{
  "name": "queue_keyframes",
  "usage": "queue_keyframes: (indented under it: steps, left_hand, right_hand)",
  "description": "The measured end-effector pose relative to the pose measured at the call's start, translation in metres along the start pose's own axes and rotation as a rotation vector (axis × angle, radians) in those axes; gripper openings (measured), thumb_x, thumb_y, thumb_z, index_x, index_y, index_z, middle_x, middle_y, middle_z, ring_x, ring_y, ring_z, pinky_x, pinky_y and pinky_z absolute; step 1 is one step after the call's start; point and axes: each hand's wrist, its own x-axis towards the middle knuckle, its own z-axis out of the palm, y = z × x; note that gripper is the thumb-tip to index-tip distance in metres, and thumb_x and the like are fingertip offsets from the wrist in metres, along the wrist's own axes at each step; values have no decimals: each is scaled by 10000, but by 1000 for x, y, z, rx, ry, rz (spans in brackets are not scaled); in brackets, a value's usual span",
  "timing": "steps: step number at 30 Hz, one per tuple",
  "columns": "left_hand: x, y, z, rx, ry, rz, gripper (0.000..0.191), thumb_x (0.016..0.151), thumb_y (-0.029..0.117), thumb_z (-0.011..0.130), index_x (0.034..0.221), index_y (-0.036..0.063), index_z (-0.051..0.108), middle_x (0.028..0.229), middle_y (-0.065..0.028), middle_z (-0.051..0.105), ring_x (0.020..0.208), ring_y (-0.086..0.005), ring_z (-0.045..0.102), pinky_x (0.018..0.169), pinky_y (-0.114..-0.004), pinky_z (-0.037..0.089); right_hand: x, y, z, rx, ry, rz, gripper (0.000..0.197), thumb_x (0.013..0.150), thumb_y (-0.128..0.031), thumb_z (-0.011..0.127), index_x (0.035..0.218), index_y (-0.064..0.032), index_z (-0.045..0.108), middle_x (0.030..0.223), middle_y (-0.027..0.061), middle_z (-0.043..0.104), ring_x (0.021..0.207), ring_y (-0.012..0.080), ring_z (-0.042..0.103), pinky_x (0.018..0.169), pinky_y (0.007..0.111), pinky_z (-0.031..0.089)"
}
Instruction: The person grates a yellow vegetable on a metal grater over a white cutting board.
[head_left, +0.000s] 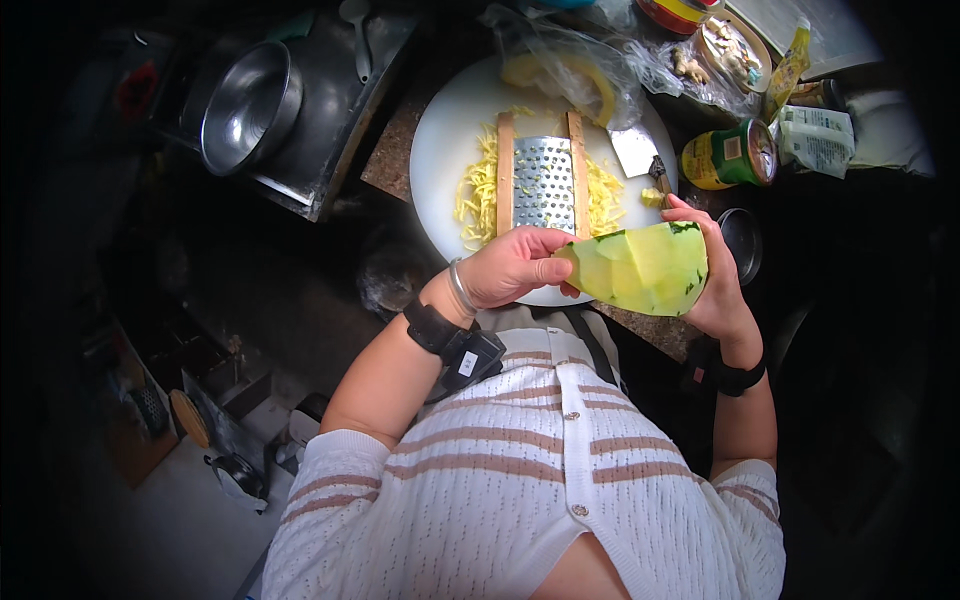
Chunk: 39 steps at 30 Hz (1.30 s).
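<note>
A peeled piece of pale green squash or melon (637, 270), with dark green rind left in patches, is held between both hands. My left hand (521, 266) grips its narrow end, and my right hand (720, 277) holds the wide end from behind. Beyond the hands a metal grater with wooden side rails (544, 180) lies on a round white cutting board (439, 161). Yellow shreds (480, 195) are heaped at both sides of the grater, and bits cling to its face. A broad-bladed knife or cleaver (634, 150) rests at the board's right, near a small yellow scrap (652, 197).
A clear plastic bag (562, 45) partly covers a curved yellow piece at the board's far edge. A green-and-yellow jar (724, 154) lies to the right, near a dark round lid (741, 244). At left a steel bowl (251, 109) and a light ladle or spoon (360, 37) rest on a dark metal surface.
</note>
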Motion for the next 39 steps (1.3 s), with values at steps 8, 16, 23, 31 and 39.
queue_keyframes:
  steps: [8,16,23,31,39]
  left_hand:
    - [-13,-59,-39,1333,935,-243,479,794,314,685,1053,-12,448,934,-204,611,852,-321,610,769,-370,487]
    - [-4,-81,-62,773,1007,-13,400,810,192,608,1070,21,357,745,-103,586,608,-216,581,557,-319,486]
    - [0,-59,-32,-525,789,-87,196,988,349,375,1028,157,374,634,-40,431,482,-151,417,439,-284,380]
    - [10,-60,-8,-534,847,-183,151,986,327,375,974,177,369,601,-24,389,447,-122,346,390,-249,293]
    - [-2,-63,-16,-453,822,-181,153,967,310,431,969,159,404,632,-26,426,475,-118,388,412,-253,331]
  right_hand:
    - [-1,40,47,144,323,427,627,660,-96,699,1222,16,447,1041,143,595,949,221,588,839,321,466]
    - [8,29,61,-99,270,223,762,619,-44,690,1337,-71,435,1019,162,567,907,288,585,800,341,479]
    - [14,-15,52,-358,117,191,712,619,-50,730,1288,-131,501,993,154,546,879,301,574,777,344,487]
    - [64,0,92,-631,143,286,703,659,-256,760,1297,-305,470,935,161,506,788,344,599,688,394,507]
    - [66,15,65,-360,170,250,616,703,-233,722,1277,-198,502,938,169,539,834,324,585,733,387,485]
